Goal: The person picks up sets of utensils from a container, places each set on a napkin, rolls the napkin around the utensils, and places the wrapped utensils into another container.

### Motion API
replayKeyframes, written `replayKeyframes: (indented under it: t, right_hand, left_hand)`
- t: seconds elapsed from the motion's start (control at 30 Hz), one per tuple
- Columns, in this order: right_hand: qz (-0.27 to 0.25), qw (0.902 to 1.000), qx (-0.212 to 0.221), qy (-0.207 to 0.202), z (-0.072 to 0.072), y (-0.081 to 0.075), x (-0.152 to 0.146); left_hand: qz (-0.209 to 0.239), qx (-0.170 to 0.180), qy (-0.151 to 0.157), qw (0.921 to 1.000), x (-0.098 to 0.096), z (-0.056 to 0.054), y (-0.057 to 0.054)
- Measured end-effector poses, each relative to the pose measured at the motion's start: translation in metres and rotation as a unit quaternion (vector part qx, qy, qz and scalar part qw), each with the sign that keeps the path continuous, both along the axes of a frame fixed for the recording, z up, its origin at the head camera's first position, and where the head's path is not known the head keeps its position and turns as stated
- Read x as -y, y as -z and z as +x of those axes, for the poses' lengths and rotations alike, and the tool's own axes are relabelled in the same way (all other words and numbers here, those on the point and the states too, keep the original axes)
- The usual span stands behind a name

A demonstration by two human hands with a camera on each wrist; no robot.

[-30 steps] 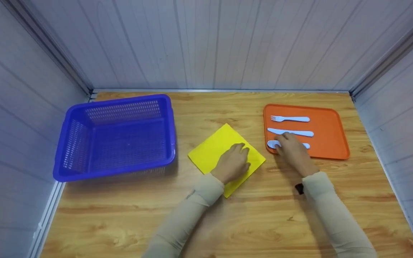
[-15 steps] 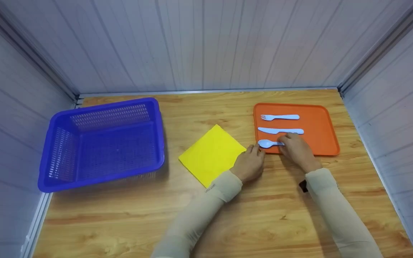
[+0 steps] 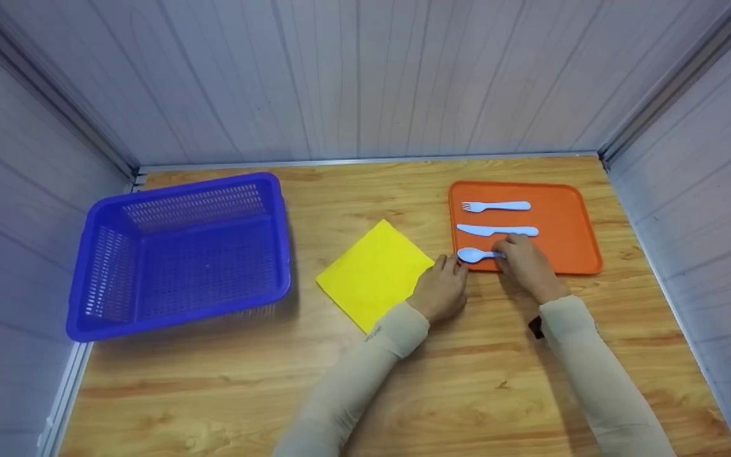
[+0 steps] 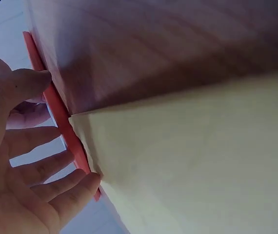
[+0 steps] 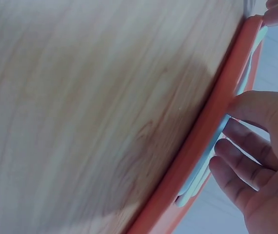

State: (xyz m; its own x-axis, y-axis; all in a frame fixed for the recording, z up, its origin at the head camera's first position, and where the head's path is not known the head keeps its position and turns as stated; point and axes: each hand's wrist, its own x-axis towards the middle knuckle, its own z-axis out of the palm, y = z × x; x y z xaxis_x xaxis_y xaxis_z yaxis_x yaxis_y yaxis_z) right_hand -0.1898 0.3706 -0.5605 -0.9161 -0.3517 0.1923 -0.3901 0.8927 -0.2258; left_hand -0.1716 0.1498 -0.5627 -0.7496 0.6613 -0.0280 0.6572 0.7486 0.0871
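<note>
A light blue plastic spoon [image 3: 471,255] lies along the near edge of an orange tray [image 3: 565,235]. My right hand [image 3: 526,263] pinches its handle between thumb and fingers; the handle's end is hidden under the hand. In the right wrist view, the thumb [image 5: 256,108] lies over the tray's rim at the spoon. My left hand [image 3: 441,289] rests at the tray's near left corner, its straight fingers [image 4: 56,168] touching the rim. A matching knife [image 3: 499,230] and fork [image 3: 502,206] lie parallel behind the spoon.
A square yellow napkin [image 3: 372,276] lies flat left of the tray, its right corner under my left hand. Farther left stands a deep blue plastic basket [image 3: 181,315] with perforated sides. Panel walls [image 3: 359,82] enclose the wooden table [image 3: 226,393] at the back and both sides.
My left hand has moved right, from above the napkin to the tray's corner. My right hand has slid from the spoon's bowl end to its handle. The last half second shows almost no movement.
</note>
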Motion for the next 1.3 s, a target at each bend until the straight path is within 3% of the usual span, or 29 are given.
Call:
replayKeyframes:
  t: [0.2,0.43,0.57,0.67,0.83,1.07,1.3]
  right_hand:
    - [0.007,0.9998,0.008,0.019,-0.010,-0.015,0.017]
    - [-0.046,0.9981,0.035,0.024,-0.025,-0.035,0.074]
    - [-0.112,0.9884,0.089,0.051,-0.034,-0.036,0.111]
    - [-0.147,0.9748,0.141,0.093,-0.040,-0.034,0.134]
    - [-0.168,0.9544,0.201,0.143,-0.049,-0.027,0.159]
    - [-0.149,0.9631,0.174,0.140,-0.054,-0.012,0.173]
    - [-0.157,0.9573,0.194,0.146,-0.056,-0.005,0.184]
  left_hand:
    - [0.028,0.036,-0.037,0.9983,0.023,-0.008,-0.010]
    - [0.055,0.072,-0.131,0.9872,0.079,-0.005,-0.021]
    - [0.051,0.099,-0.176,0.9781,0.106,0.003,-0.022]
    - [0.049,0.116,-0.194,0.9730,0.117,0.007,-0.021]
    - [0.060,0.131,-0.197,0.9698,0.121,0.010,-0.018]
    - [0.060,0.148,-0.201,0.9665,0.115,0.012,-0.014]
    - [0.052,0.169,-0.211,0.9613,0.115,0.010,-0.010]
